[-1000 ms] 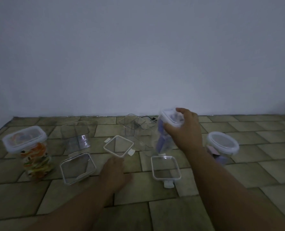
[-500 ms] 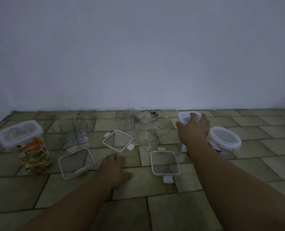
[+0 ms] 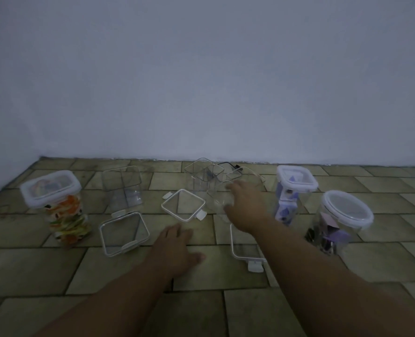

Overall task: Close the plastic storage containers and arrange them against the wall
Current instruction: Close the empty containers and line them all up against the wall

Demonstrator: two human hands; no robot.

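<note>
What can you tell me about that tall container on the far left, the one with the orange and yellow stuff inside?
The tall container is clear plastic with a squarish body and rounded corners. It is closed: a whitish lid with a see-through centre sits on top. Inside is a stack of orange, yellow, green and white pieces; what they are is too blurred to tell. It stands on the tiled floor, appearing to lean, perhaps from the wide lens, left of an empty open container. Neither hand touches it, and it stands short of the wall.
</note>
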